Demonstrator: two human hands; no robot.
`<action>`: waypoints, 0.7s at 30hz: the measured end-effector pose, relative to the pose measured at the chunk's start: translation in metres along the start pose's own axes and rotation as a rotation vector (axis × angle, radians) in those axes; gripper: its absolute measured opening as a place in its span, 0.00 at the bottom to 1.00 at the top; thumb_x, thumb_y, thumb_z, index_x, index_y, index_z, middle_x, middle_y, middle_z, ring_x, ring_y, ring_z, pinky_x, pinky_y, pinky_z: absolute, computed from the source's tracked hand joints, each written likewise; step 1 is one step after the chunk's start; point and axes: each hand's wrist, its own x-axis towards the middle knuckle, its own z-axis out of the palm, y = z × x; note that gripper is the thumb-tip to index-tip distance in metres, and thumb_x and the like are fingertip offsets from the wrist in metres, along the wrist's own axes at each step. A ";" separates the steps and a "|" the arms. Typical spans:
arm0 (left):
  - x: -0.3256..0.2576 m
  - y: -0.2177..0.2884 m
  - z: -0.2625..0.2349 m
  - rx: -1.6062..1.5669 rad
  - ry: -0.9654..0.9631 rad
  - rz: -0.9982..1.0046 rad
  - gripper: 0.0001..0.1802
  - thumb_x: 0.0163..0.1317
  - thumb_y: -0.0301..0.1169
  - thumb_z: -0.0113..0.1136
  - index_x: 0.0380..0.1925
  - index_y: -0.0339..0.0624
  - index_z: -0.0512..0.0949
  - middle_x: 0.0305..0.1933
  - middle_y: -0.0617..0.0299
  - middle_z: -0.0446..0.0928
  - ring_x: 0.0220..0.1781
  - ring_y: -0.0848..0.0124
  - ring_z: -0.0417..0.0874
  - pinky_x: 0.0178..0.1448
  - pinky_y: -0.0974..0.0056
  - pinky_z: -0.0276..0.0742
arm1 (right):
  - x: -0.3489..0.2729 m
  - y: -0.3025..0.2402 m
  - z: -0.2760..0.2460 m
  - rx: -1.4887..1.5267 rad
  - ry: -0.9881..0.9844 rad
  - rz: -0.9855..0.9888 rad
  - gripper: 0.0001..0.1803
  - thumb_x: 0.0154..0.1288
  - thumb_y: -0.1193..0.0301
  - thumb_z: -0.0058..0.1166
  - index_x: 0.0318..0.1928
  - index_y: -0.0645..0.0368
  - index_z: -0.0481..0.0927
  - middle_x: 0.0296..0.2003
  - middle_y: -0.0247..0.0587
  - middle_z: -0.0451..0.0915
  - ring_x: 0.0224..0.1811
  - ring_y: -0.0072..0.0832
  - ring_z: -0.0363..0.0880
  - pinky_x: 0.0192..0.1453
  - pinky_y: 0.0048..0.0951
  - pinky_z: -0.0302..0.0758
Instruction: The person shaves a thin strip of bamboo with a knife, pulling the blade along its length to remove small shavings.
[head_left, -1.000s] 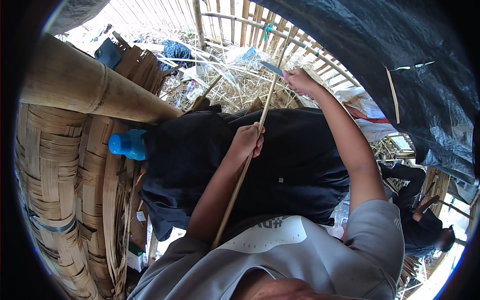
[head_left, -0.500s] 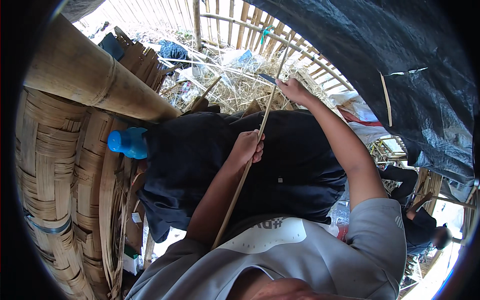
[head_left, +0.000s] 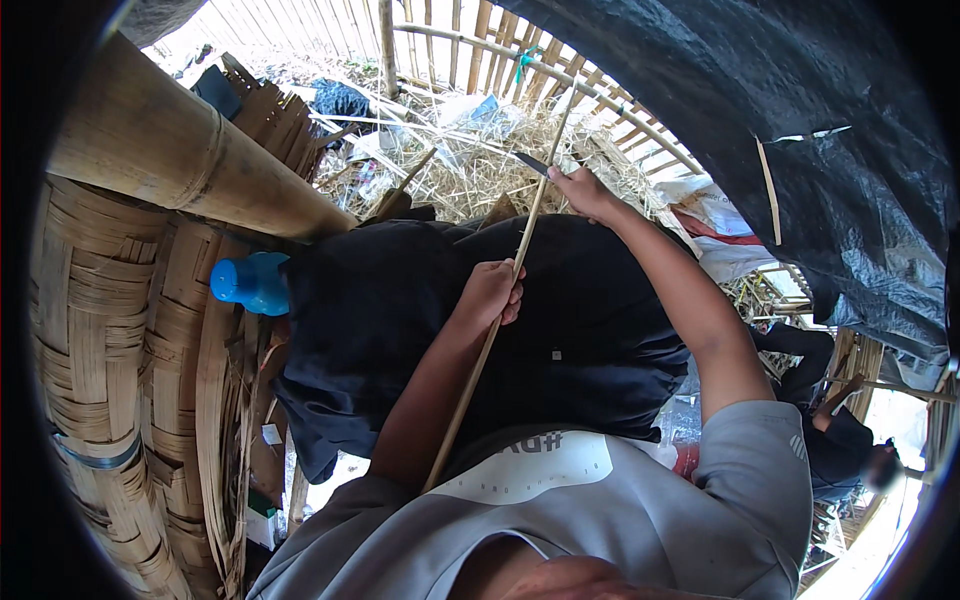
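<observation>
Bamboo strip (head_left: 487,340) laid across dark-clothed lap – gripped mid-length by left hand (head_left: 492,292), fingers curled round it. Knife (head_left: 533,163) held in closed right hand (head_left: 580,192), blade apparently touching strip – contact unclear.

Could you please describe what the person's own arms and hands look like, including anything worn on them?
Both forearms are bare. The left hand and right hand wear no gloves, rings or watch that I can see. Short grey T-shirt sleeves cover the upper arms.
</observation>
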 end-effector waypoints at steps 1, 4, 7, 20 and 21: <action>0.000 0.001 0.002 0.018 0.004 0.000 0.17 0.74 0.37 0.35 0.31 0.39 0.67 0.14 0.67 0.62 0.07 0.76 0.60 0.12 0.68 0.55 | -0.001 0.002 0.000 0.010 0.002 0.015 0.35 0.68 0.40 0.41 0.14 0.54 0.60 0.07 0.29 0.59 0.06 0.22 0.60 0.09 0.29 0.59; 0.002 0.000 0.001 0.018 0.027 0.004 0.17 0.74 0.37 0.35 0.31 0.39 0.67 0.14 0.67 0.62 0.07 0.76 0.60 0.12 0.68 0.54 | -0.011 0.000 0.010 0.033 -0.054 0.020 0.34 0.68 0.40 0.41 0.13 0.50 0.57 0.06 0.27 0.57 0.05 0.20 0.57 0.09 0.29 0.57; 0.000 -0.001 0.002 -0.011 0.038 0.011 0.16 0.74 0.37 0.37 0.32 0.39 0.68 0.14 0.68 0.61 0.07 0.78 0.59 0.12 0.70 0.53 | -0.015 0.005 0.014 0.065 -0.108 -0.018 0.32 0.70 0.42 0.40 0.20 0.56 0.70 0.08 0.27 0.59 0.06 0.21 0.57 0.10 0.29 0.59; 0.012 0.000 -0.005 0.065 0.060 0.088 0.18 0.74 0.40 0.37 0.32 0.38 0.68 0.15 0.67 0.63 0.08 0.77 0.62 0.12 0.69 0.57 | -0.037 -0.020 0.021 -0.067 -0.044 -0.186 0.37 0.67 0.44 0.43 0.18 0.67 0.75 0.14 0.45 0.74 0.22 0.34 0.76 0.32 0.41 0.72; 0.011 -0.001 -0.003 0.066 0.063 0.085 0.18 0.74 0.40 0.37 0.32 0.38 0.68 0.15 0.67 0.63 0.08 0.77 0.62 0.12 0.69 0.57 | -0.040 -0.016 0.027 -0.059 -0.067 -0.232 0.37 0.68 0.44 0.43 0.18 0.67 0.75 0.15 0.45 0.74 0.23 0.35 0.77 0.33 0.42 0.73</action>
